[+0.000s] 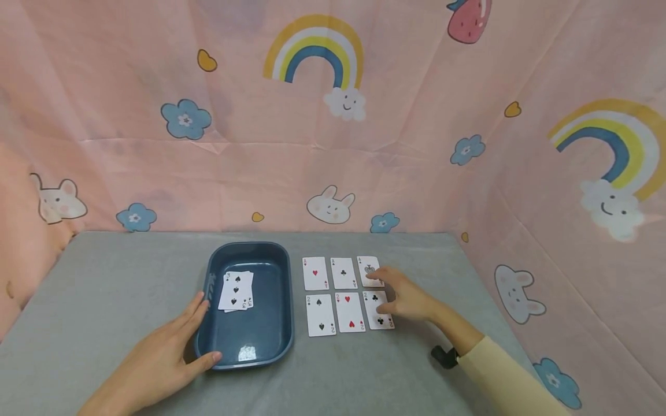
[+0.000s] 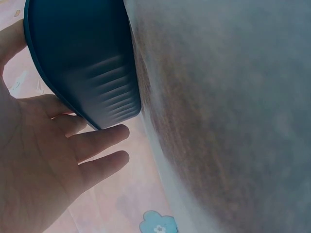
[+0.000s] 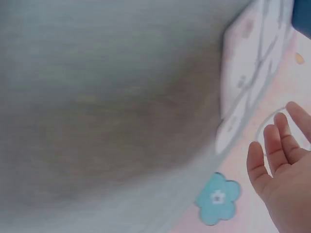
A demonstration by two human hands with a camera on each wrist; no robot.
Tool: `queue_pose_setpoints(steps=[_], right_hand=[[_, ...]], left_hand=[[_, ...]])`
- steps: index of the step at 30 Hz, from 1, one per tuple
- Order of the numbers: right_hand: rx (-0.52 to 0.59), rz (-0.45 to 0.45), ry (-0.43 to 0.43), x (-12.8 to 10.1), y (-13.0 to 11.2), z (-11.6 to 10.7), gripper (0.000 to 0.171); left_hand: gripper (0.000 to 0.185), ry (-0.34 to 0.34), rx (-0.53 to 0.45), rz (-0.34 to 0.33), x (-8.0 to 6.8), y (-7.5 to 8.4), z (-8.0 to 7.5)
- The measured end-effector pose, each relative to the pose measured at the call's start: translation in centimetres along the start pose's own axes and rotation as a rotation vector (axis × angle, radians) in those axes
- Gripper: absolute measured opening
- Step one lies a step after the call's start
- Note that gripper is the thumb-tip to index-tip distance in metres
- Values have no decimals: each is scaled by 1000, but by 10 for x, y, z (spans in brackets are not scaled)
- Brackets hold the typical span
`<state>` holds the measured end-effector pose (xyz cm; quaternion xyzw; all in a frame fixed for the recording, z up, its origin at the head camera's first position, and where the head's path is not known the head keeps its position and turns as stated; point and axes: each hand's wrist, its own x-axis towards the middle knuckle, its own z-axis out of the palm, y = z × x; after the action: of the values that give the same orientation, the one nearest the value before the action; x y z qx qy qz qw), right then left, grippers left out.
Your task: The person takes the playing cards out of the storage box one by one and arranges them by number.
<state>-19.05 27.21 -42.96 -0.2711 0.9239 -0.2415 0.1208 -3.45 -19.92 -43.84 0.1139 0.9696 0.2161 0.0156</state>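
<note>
My left hand (image 1: 161,352) rests against the left side of a dark blue tray (image 1: 291,323), thumb at its near-left rim and fingers along its outer wall. In the left wrist view, the fingers of the left hand (image 2: 43,141) are stretched out. Inside the tray lies a small overlapping pile of playing cards (image 1: 236,290), a three of spades on top. My right hand (image 1: 408,294) hovers with loosely bent fingers over the ace of spades (image 1: 367,263) and the two of clubs (image 1: 373,312), partly covering both. Nothing shows between its fingers in the right wrist view.
Left of those two cards lie the ace of hearts (image 1: 314,280), ace of clubs (image 1: 343,280), two of spades (image 1: 319,309) and two of hearts (image 1: 347,306), face up in two rows. A grey cloth (image 1: 364,375) covers the table; a pink patterned curtain (image 1: 234,162) hangs behind.
</note>
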Motion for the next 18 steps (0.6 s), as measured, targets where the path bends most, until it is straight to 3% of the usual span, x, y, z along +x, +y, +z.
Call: queue_pose_setpoints(steps=[9, 18], right_hand=[[51, -100, 23, 23, -34, -10, 62], [79, -170, 12, 47, -64, -7, 64]], left_hand=[[108, -1, -3, -3, 0, -1, 0], [108, 0, -4, -1, 0, -1, 1]])
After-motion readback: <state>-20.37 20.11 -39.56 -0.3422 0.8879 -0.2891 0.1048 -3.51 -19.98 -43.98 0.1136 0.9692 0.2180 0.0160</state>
